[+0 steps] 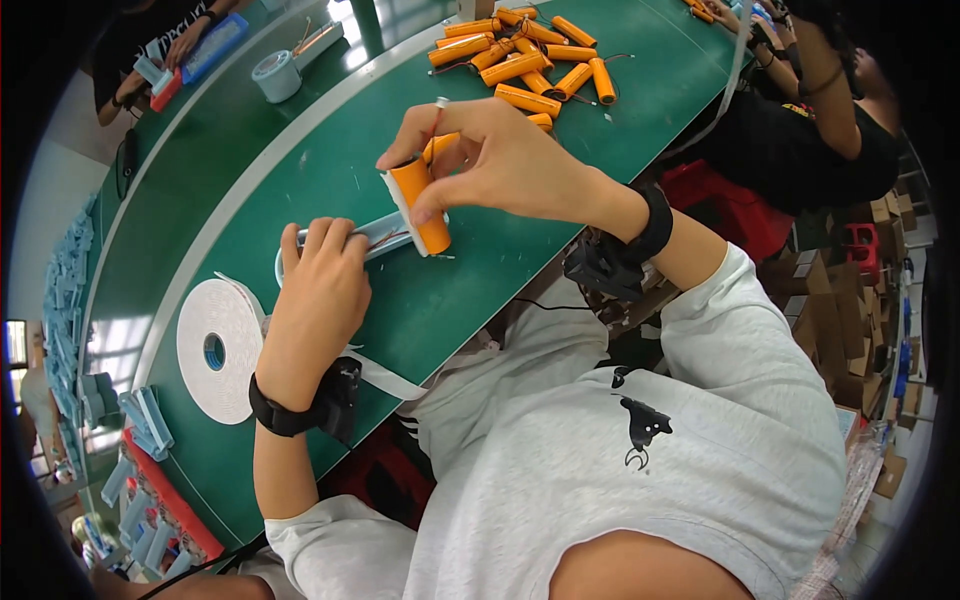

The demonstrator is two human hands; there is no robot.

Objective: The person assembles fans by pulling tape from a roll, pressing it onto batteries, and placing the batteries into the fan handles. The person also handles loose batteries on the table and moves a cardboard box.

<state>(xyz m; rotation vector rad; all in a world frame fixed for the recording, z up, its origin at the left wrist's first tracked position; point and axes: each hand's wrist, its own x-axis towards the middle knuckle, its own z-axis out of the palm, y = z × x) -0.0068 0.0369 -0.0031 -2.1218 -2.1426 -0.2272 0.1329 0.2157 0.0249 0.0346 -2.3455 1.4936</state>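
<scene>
Pale shirt filling my foreground, I see the right hand pinching an orange cylinder, probably stiff and slick, best held mid-barrel clear of its wire, at the right end of the blue casing the left hand grasps.

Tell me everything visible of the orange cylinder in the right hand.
The orange cylinder has a smooth, plastic-looking wrap and a dark upper end. A white strip runs down its left side. A thin wire with a pale plug rises above it, apparently its own. The right hand grips it between thumb and fingers, top leaning left. Its lower end is by the pale blue housing; contact is unclear.
</scene>
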